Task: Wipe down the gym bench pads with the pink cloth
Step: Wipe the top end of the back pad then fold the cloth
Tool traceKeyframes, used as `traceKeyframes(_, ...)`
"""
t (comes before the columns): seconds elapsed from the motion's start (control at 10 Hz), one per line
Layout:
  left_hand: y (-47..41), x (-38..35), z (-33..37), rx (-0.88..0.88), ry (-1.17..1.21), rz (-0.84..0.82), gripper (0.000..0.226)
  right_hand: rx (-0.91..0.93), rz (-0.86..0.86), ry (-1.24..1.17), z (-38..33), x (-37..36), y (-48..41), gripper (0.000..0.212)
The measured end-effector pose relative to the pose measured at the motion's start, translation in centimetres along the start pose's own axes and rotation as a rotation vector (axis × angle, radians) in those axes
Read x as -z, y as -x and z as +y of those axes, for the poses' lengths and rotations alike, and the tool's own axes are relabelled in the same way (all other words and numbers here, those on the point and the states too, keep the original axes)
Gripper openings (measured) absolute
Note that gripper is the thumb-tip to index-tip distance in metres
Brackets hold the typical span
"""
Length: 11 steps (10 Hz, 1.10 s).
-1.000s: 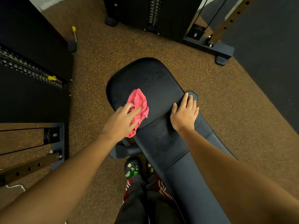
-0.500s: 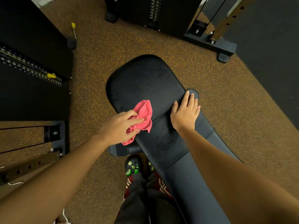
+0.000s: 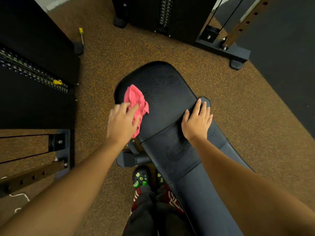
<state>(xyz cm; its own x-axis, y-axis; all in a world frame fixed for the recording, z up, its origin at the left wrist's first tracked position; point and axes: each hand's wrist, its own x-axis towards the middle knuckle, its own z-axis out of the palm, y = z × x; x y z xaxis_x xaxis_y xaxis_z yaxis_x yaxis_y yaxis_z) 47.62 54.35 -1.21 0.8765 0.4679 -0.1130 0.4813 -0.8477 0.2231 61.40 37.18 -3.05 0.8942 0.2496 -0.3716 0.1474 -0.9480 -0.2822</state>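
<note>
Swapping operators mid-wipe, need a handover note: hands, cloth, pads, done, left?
Left hand presses the pink cloth flat-fingered on the seat pad's left edge.
Right hand rests flat across the seam between seat pad and back pad.
Done: wiping is under way on the seat pad.
Left: droplets sit on its far middle; the cloth is not on the back pad.

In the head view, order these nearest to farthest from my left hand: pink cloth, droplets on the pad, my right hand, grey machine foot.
1. pink cloth: touching, under the left hand.
2. droplets: up and right, on the seat pad.
3. right hand: across to the right, at the pad seam.
4. grey machine foot: far top right.
</note>
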Motion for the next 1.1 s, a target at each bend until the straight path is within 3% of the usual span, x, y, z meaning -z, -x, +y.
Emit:
traceKeyframes(0.2, 1.9, -0.9, 0.1, -0.158, -0.021, -0.049, 0.043, -0.002, 0.02, 0.003, -0.2, -0.2, 0.0, 0.06)
traceKeyframes(0.4, -3.9, 0.2, -1.9, 0.237, 0.104, 0.022, 0.043, 0.002, 0.031, 0.001, -0.3, -0.4, 0.0, 0.06)
traceKeyframes(0.5, -6.4, 0.9, -2.5, 0.336, 0.234, 0.038, 0.044, 0.007, 0.038, 0.003, -0.3, -0.5, -0.1, 0.06)
traceKeyframes(0.6, -5.7, 0.6, -2.2, 0.319, 0.238, 0.041, 0.043, 0.005, 0.044, -0.004, -0.1, -0.5, -0.1, 0.06)
traceKeyframes(0.8, -2.2, -1.0, 0.4, -0.081, 0.166, -0.003, 0.039, -0.005, 0.043, -0.006, -0.4, -0.7, 0.0, 0.06)
traceKeyframes(1.1, -10.7, 0.1, 0.8, 0.199, 0.275, 0.031, 0.045, 0.006, 0.068, -0.009, -0.2, -1.0, -0.1, 0.059)
